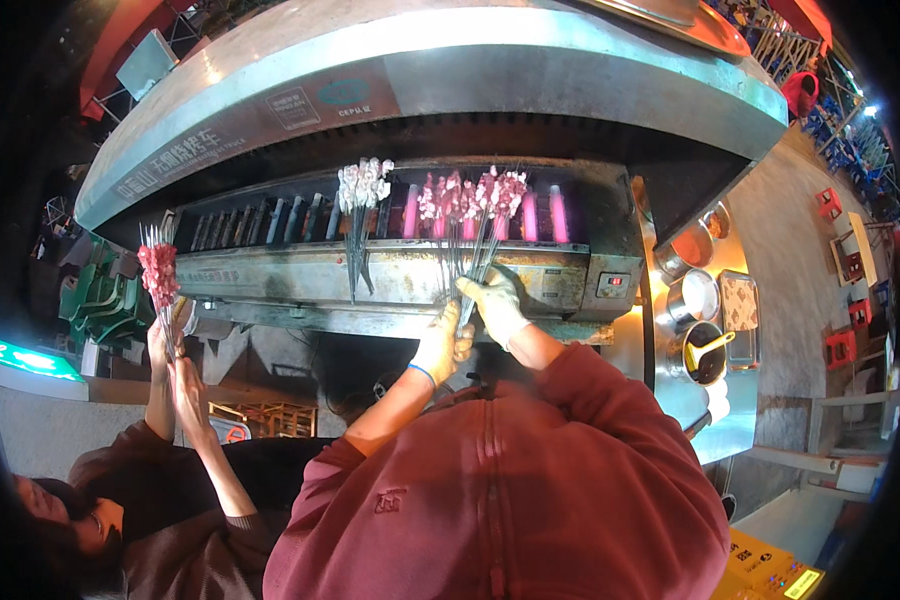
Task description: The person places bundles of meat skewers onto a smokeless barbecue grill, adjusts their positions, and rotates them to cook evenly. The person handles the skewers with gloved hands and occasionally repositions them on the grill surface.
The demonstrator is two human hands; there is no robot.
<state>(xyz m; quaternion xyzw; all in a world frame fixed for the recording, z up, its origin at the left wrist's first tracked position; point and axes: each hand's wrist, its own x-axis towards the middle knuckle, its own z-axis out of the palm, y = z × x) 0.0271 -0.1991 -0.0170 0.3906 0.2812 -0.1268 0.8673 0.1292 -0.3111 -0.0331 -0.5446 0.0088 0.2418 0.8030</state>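
My left hand, in a pale glove, is closed around the lower ends of a bundle of metal skewers. Beside it and slightly higher, my gloved right hand also grips the skewers' handle ends. Their red and white meat pieces lie fanned over the pink-glowing heating tubes of a metal grill. To the left, another bunch of skewers with paler meat rests on the grill, handles over its front edge, touched by neither hand.
At left, another person's hands hold a bundle of raw meat skewers. A metal hood overhangs the grill. On the right-hand counter stand metal pots, a yellow-handled brush in one pot, and a rectangular tray.
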